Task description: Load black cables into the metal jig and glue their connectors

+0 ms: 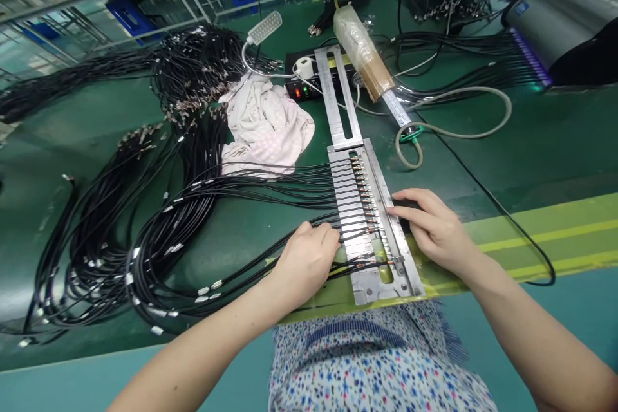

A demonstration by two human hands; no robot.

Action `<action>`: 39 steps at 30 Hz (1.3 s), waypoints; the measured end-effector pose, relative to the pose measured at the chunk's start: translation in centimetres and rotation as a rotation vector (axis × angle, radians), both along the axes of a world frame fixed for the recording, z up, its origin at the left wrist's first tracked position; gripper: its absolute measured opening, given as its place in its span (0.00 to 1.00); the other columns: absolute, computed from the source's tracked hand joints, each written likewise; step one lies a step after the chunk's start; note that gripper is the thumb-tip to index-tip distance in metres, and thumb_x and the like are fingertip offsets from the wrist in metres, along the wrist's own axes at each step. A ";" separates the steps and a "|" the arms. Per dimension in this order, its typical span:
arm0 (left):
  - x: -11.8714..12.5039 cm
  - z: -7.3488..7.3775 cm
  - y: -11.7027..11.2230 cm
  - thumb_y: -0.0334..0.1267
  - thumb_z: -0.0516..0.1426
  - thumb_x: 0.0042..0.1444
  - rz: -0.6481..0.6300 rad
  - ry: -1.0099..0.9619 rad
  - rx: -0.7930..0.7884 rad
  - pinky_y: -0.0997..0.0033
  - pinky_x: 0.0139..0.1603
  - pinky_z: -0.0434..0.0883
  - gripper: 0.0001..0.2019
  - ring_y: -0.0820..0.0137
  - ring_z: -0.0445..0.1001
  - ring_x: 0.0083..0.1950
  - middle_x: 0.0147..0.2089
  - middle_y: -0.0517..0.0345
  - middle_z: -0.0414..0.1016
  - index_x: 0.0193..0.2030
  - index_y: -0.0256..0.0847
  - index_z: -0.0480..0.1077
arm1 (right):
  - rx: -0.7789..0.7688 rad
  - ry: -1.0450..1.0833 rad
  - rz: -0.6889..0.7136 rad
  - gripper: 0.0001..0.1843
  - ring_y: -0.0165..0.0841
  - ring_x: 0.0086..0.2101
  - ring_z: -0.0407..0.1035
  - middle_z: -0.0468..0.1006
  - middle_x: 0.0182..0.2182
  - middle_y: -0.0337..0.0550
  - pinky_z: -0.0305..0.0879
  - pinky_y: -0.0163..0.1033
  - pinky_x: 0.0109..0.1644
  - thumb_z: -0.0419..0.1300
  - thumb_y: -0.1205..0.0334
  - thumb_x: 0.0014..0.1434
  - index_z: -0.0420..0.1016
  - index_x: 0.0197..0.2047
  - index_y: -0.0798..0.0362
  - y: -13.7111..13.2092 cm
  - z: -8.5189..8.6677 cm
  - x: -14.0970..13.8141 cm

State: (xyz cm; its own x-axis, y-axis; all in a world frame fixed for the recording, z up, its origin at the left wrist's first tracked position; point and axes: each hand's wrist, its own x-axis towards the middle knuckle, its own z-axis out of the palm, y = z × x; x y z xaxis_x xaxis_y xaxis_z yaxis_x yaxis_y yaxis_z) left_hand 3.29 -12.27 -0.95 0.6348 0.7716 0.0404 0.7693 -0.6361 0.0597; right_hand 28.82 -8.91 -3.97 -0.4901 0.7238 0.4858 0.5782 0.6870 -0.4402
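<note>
A metal jig (358, 273) lies on the bench in front of me. Black cables (280, 188) run into it from the left, their copper-coloured ends lined up side by side in its slots. My left hand (309, 257) is at the jig's left edge, its fingers closed on a black cable; the fingertips are partly hidden. My right hand (434, 232) is on the other side, index and middle fingers stretched out, with the fingertips at the jig's right-hand rail. It holds nothing that I can see. A second slotted metal frame (328, 96) adjoins the jig's far end.
Large bundles of black cable (193, 71) cover the left of the bench. A crumpled cloth (268, 125), a small lamp (264, 27), a black power box (309, 89) and a wrapped syringe-like tube (362, 55) with a looping hose stand beyond. A grey machine (564, 26) glows purple at right.
</note>
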 end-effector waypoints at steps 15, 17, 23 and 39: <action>0.1 1.0 0.8 0.23 0.42 0.61 -0.213 0.055 0.059 0.67 0.32 0.55 0.13 0.69 0.57 0.28 0.28 0.57 0.61 0.29 0.38 0.60 | -0.002 -0.002 0.019 0.21 0.40 0.48 0.64 0.70 0.47 0.52 0.65 0.51 0.48 0.48 0.78 0.54 0.71 0.46 0.52 -0.2 0.3 0.0; 0.1 1.1 0.9 0.24 0.42 0.61 -0.217 0.062 0.063 0.67 0.32 0.55 0.13 0.69 0.58 0.28 0.28 0.57 0.61 0.29 0.38 0.60 | -0.008 -0.003 0.022 0.20 0.40 0.48 0.64 0.70 0.47 0.52 0.65 0.51 0.48 0.48 0.78 0.54 0.71 0.46 0.52 -0.2 0.2 0.0; 0.7 1.1 0.8 0.25 0.41 0.62 -0.205 0.088 0.083 0.66 0.32 0.55 0.13 0.68 0.58 0.28 0.27 0.57 0.62 0.29 0.39 0.60 | -0.016 -0.038 0.074 0.21 0.40 0.50 0.62 0.69 0.48 0.51 0.63 0.51 0.50 0.47 0.78 0.55 0.71 0.46 0.51 -0.3 0.4 -0.2; -1.0 0.3 -0.1 0.30 0.45 0.64 -0.220 0.032 0.085 0.63 0.35 0.58 0.14 0.66 0.61 0.39 0.43 0.49 0.69 0.54 0.33 0.62 | 0.092 -0.519 0.200 0.11 0.48 0.50 0.61 0.75 0.43 0.50 0.56 0.56 0.51 0.56 0.69 0.55 0.76 0.40 0.52 -0.6 3.6 -3.4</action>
